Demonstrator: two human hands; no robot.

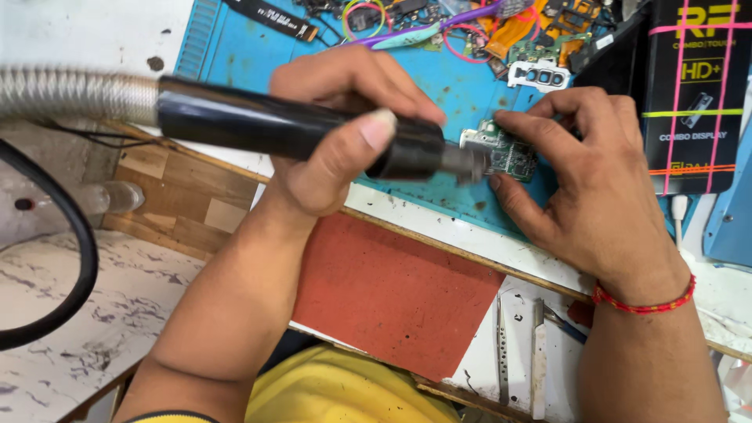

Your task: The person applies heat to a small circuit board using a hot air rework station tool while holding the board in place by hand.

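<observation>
My left hand (337, 129) is wrapped around a black hot-air tool handle (258, 125) with a ribbed grey hose (70, 94) running off to the left. Its metal nozzle (470, 162) points at a small green circuit board (509, 153) lying on the blue work mat (235, 55). My right hand (587, 180) pinches that board between thumb and fingers, holding it down on the mat. A red thread band (642, 301) circles the right wrist.
Loose phone parts, flex cables and coloured wires (470, 23) litter the back of the mat. A black display box (693, 86) stands at the right. A red pad (392, 290) lies at the bench's front edge, with tweezers and metal tools (536, 352) beside it.
</observation>
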